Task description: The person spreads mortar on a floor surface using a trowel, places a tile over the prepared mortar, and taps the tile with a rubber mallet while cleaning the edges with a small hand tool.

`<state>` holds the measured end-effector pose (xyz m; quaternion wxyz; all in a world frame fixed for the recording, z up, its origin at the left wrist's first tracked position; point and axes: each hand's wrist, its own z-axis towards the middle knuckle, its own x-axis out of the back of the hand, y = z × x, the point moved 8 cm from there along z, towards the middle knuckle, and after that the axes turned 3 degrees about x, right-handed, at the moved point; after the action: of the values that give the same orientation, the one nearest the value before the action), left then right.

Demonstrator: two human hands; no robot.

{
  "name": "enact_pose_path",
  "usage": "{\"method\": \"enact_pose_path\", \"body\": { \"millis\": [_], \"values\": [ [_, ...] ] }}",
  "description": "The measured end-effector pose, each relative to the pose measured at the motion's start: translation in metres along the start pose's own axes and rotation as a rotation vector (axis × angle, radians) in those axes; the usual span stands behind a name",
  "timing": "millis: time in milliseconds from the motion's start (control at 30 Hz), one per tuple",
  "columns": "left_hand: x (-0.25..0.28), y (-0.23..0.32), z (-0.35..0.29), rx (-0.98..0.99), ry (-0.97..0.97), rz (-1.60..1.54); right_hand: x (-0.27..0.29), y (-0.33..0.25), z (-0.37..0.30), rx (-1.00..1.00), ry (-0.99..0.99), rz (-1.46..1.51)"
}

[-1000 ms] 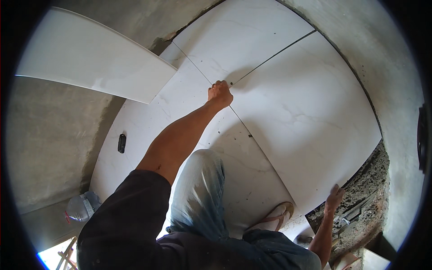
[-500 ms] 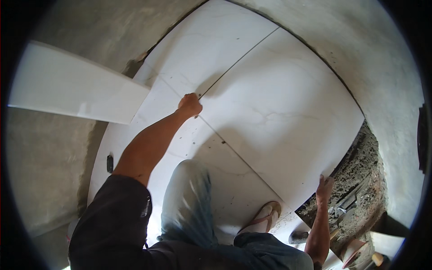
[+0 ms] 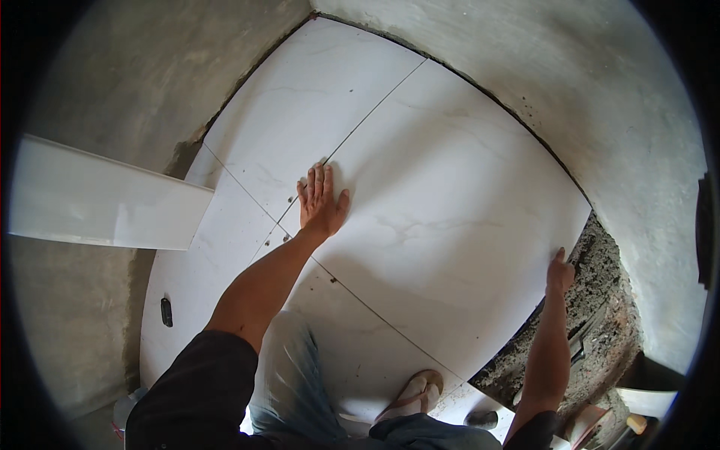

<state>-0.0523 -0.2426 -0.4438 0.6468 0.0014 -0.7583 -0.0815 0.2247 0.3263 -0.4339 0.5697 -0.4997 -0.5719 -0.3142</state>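
My left hand (image 3: 322,201) lies flat with its fingers spread, close to the joint between two large white veined floor tiles. Its palm rests on the near-right floor tile (image 3: 450,247), and its fingertips reach the dark joint line. At the right edge of that same tile is my right hand (image 3: 560,275), one digit pointing up along the rim and the other fingers curled at the edge. Under and beside this hand lies rough grey mortar (image 3: 600,289). Its curled fingertips are partly hidden.
A loose white panel (image 3: 112,199) juts in from the left wall. A small black object (image 3: 166,312) lies on the left tiles. My sandalled foot (image 3: 414,395) stands on the near tile. Grey plastered walls (image 3: 480,37) border the floor. Tools lie at the lower right.
My left hand has gone from a closed fist on the joint to lying flat and spread on the tile. My right hand has slid farther up the tile's right edge. The view has shifted.
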Motion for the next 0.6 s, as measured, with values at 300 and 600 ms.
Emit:
{"method": "enact_pose_path", "body": {
  "millis": [300,600],
  "values": [
    [-0.004,0.006,-0.002,0.006,-0.052,0.123,0.002,-0.002,-0.005,0.137,-0.145,-0.053],
    [0.002,0.112,0.119,-0.021,0.016,0.065,0.027,-0.156,-0.050,0.689,0.282,0.073]
  ]
}}
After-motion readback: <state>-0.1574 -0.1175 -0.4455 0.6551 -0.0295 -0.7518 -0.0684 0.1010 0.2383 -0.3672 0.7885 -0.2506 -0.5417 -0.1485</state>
